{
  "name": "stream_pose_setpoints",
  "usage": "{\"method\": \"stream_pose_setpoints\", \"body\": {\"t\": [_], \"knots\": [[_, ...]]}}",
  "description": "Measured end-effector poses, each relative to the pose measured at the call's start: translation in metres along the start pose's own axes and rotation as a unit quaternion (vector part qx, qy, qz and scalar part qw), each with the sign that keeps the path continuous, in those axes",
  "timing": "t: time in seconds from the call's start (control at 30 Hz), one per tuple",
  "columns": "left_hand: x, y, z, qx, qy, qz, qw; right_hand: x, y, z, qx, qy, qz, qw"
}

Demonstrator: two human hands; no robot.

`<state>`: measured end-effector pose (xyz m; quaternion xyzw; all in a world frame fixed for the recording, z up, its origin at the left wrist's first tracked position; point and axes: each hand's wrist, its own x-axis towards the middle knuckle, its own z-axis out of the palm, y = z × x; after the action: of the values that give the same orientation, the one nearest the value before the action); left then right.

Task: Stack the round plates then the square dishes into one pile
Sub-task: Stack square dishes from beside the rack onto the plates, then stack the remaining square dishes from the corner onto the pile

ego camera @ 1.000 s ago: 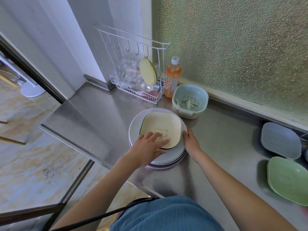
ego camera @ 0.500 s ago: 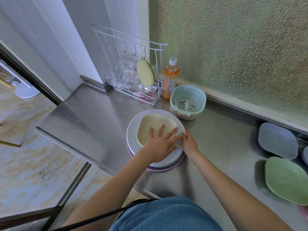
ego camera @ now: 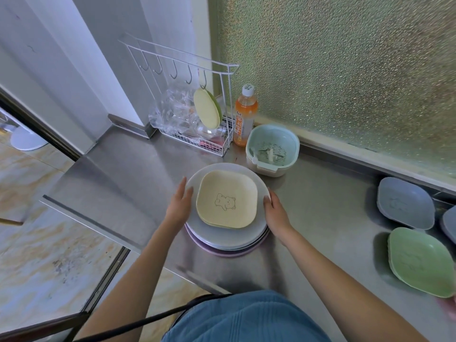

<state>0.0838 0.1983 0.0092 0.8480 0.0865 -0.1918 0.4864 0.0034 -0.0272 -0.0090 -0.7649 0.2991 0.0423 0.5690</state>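
Cream square dish (ego camera: pixel 226 202) sits centred on the round plate stack (ego camera: pixel 222 239), mid-counter; left hand (ego camera: pixel 178 206) and right hand (ego camera: pixel 276 212) lie flat and spread on opposite rims, pinching nothing; square the pile up with even side pressure; grey dish (ego camera: pixel 404 203) and green dish (ego camera: pixel 422 261) wait well right; colander (ego camera: pixel 271 149) just behind, rack (ego camera: pixel 197 134) clear.

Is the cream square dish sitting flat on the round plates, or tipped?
Flat. The cream dish lies face up, bear drawing showing, inside the top round plate's rim; no edge looks raised.
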Motion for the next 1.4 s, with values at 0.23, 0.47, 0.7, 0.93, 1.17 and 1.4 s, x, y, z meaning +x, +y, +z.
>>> {"method": "stream_pose_setpoints", "body": {"t": [0.23, 0.47, 0.7, 0.93, 1.17, 1.4], "knots": [[-0.008, 0.001, 0.014, -0.007, -0.070, 0.020, 0.997, -0.006, 0.003, -0.013, 0.039, 0.018, 0.037, 0.998], [-0.025, 0.013, 0.059, -0.032, -0.140, 0.038, 0.989, -0.030, 0.032, -0.053, 0.069, 0.107, 0.046, 0.991], [-0.054, 0.049, 0.132, -0.021, -0.210, 0.062, 0.975, -0.059, 0.069, -0.127, 0.034, 0.168, 0.067, 0.983], [-0.081, 0.071, 0.186, -0.027, -0.256, 0.066, 0.964, -0.069, 0.101, -0.182, -0.027, 0.204, 0.071, 0.976], [-0.108, 0.076, 0.221, -0.049, -0.245, 0.052, 0.967, -0.071, 0.116, -0.217, -0.048, 0.213, 0.075, 0.973], [-0.120, 0.081, 0.227, -0.037, -0.142, 0.052, 0.988, -0.087, 0.119, -0.227, -0.147, 0.314, 0.008, 0.938]]}}
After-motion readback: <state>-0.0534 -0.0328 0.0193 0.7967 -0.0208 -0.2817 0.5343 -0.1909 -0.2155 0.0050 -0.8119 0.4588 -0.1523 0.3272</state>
